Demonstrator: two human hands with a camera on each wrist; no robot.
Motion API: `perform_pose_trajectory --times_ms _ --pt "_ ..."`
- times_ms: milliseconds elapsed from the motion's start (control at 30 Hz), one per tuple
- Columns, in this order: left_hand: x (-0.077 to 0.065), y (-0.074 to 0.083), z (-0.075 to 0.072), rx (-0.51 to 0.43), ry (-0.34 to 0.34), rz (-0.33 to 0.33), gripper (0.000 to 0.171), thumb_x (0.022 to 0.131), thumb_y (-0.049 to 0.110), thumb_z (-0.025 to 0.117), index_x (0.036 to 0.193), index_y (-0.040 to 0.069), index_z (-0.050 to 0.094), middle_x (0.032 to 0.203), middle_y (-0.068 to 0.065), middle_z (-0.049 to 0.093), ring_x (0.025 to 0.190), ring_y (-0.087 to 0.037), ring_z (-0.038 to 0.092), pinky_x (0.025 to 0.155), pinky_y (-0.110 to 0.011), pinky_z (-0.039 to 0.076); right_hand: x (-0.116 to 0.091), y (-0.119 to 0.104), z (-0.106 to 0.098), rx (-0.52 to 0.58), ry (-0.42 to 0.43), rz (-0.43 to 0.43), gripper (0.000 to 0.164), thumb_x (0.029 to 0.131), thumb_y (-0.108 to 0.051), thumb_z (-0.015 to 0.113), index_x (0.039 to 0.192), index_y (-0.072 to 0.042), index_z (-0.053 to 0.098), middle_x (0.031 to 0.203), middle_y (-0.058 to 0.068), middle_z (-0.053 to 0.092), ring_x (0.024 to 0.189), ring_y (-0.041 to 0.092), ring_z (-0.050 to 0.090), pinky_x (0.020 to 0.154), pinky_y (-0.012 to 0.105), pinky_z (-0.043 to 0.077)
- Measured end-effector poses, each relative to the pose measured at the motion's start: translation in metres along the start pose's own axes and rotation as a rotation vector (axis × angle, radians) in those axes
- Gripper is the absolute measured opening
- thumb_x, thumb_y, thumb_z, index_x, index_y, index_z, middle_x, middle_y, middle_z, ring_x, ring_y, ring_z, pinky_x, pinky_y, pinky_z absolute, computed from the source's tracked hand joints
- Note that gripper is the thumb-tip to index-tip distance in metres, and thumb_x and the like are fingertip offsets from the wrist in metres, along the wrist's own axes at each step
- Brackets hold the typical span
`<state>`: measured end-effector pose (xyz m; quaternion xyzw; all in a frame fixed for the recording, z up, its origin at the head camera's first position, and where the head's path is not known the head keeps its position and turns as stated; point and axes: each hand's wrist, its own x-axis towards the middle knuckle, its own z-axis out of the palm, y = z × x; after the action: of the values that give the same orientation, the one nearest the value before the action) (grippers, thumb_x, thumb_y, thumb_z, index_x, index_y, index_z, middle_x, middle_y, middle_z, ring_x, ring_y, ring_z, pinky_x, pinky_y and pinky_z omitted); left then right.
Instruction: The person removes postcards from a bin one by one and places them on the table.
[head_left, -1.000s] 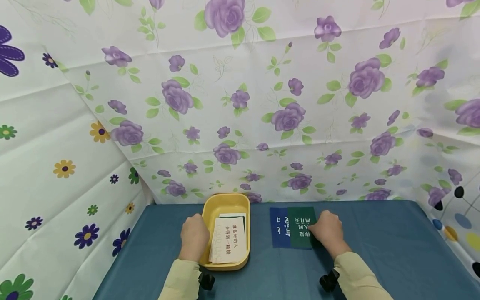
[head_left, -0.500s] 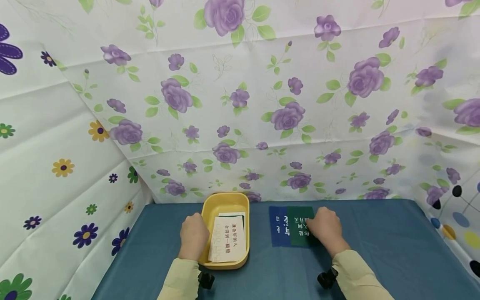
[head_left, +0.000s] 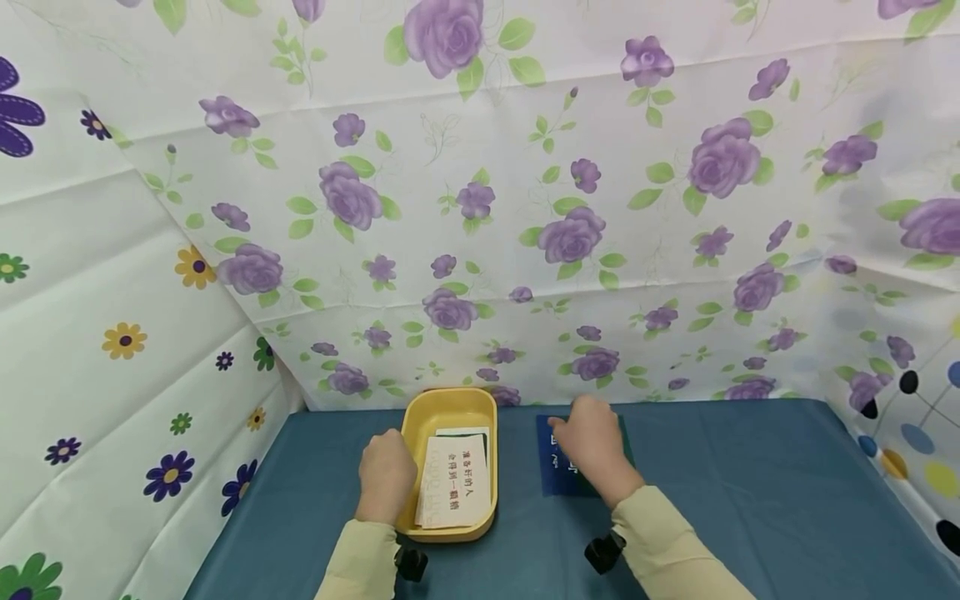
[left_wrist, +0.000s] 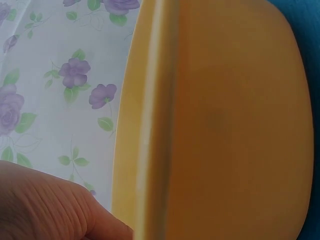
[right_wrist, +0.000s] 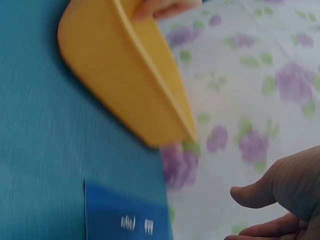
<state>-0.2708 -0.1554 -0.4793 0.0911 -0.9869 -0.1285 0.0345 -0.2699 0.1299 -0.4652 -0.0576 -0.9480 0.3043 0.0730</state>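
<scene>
My left hand point(head_left: 387, 475) grips the left rim of a yellow plastic tray point(head_left: 494, 492); in the left wrist view its thumb point(left_wrist: 55, 210) lies over the inner side of that rim. White cards point(head_left: 467, 492) with printed characters lie stacked in the tray, a green-edged one beneath. My right hand point(head_left: 597, 446) is over a blue card point(head_left: 553, 479) and a green card point(head_left: 628, 442) on the table, covering much of both. The right wrist view shows its thumb point(right_wrist: 252, 196) and fingers apart, with nothing between them.
A blue-green cloth point(head_left: 750, 492) covers the table. Flower-print sheeting point(head_left: 510, 208) hangs at the back, with more sheeting point(head_left: 135, 408) on the left and at right. A black wrist camera point(head_left: 604, 552) sits under the right sleeve.
My right hand has moved left from the green card's right edge to above both cards, which stay in place. The left hand and tray have hardly moved.
</scene>
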Motion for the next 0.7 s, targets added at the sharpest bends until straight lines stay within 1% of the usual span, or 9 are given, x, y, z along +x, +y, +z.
perform_pose_trajectory --times_ms 67,167,267,367,433,500,567,600,700 --pt "0.0 0.0 0.0 0.002 -0.001 0.001 0.006 0.084 0.001 0.059 0.087 -0.003 0.059 0.07 -0.012 0.055 0.061 -0.025 0.059 0.049 -0.036 0.048 -0.002 -0.013 0.006 0.016 0.0 -0.026 0.037 0.082 -0.031 0.069 0.061 -0.013 0.045 0.046 0.001 0.038 0.038 0.017 0.044 0.039 0.029 0.036" --pt "0.0 0.0 0.0 0.005 -0.009 -0.005 0.006 0.084 0.002 0.059 0.087 -0.003 0.06 0.07 -0.012 0.056 0.061 -0.025 0.059 0.049 -0.036 0.047 -0.004 -0.03 0.015 0.032 -0.001 -0.06 0.036 0.082 -0.03 0.069 0.062 -0.012 0.046 0.048 0.002 0.04 0.038 0.016 0.044 0.04 0.03 0.037" --pt "0.0 0.0 -0.001 0.004 -0.022 -0.012 0.006 0.084 0.002 0.058 0.087 -0.003 0.06 0.07 -0.012 0.056 0.061 -0.024 0.059 0.048 -0.035 0.047 -0.007 -0.042 0.023 0.032 -0.012 -0.082 0.037 0.082 -0.03 0.069 0.059 -0.013 0.046 0.048 0.002 0.038 0.038 0.016 0.043 0.04 0.03 0.037" --pt "0.0 0.0 0.0 0.003 -0.031 -0.017 0.006 0.085 0.002 0.058 0.087 -0.003 0.06 0.07 -0.012 0.056 0.06 -0.023 0.059 0.047 -0.035 0.047 -0.01 -0.054 0.03 0.019 -0.011 -0.106 0.034 0.082 -0.031 0.069 0.061 -0.011 0.051 0.053 0.002 0.043 0.043 0.016 0.045 0.042 0.029 0.037" --pt "0.0 0.0 0.0 0.001 -0.031 -0.018 0.006 0.085 0.002 0.058 0.088 -0.003 0.06 0.07 -0.012 0.056 0.06 -0.023 0.059 0.047 -0.035 0.046 -0.012 -0.061 0.033 0.018 -0.006 -0.127 0.029 0.081 -0.031 0.069 0.069 -0.008 0.056 0.059 0.003 0.047 0.047 0.015 0.048 0.044 0.03 0.039" --pt "0.0 0.001 -0.001 0.0 -0.024 -0.016 0.006 0.085 0.002 0.058 0.087 -0.003 0.06 0.069 -0.012 0.056 0.06 -0.024 0.058 0.047 -0.035 0.046 -0.013 -0.07 0.035 0.024 0.005 -0.151 0.025 0.081 -0.029 0.069 0.079 -0.006 0.059 0.066 0.003 0.053 0.055 0.015 0.052 0.048 0.029 0.041" --pt "0.0 0.001 -0.001 0.001 -0.017 -0.013 0.006 0.084 0.002 0.058 0.088 -0.002 0.06 0.069 -0.012 0.055 0.06 -0.024 0.058 0.047 -0.035 0.046 -0.015 -0.078 0.037 0.022 0.01 -0.174 0.028 0.081 -0.029 0.07 0.09 -0.004 0.061 0.073 0.004 0.056 0.063 0.016 0.056 0.054 0.031 0.045" --pt "0.0 0.0 -0.001 0.002 -0.016 -0.013 0.006 0.084 0.002 0.058 0.087 -0.002 0.06 0.069 -0.012 0.055 0.06 -0.025 0.058 0.046 -0.035 0.046 -0.016 -0.082 0.039 0.01 0.015 -0.185 0.031 0.08 -0.029 0.07 0.095 -0.003 0.06 0.077 0.005 0.057 0.068 0.017 0.057 0.057 0.032 0.047" --pt "0.001 0.0 0.0 0.009 -0.016 -0.014 0.006 0.083 0.002 0.06 0.088 -0.002 0.06 0.07 -0.012 0.056 0.061 -0.025 0.059 0.047 -0.035 0.046 -0.02 -0.092 0.043 -0.025 0.015 -0.212 0.037 0.08 -0.03 0.071 0.1 -0.002 0.06 0.084 0.006 0.057 0.078 0.021 0.058 0.067 0.035 0.048"
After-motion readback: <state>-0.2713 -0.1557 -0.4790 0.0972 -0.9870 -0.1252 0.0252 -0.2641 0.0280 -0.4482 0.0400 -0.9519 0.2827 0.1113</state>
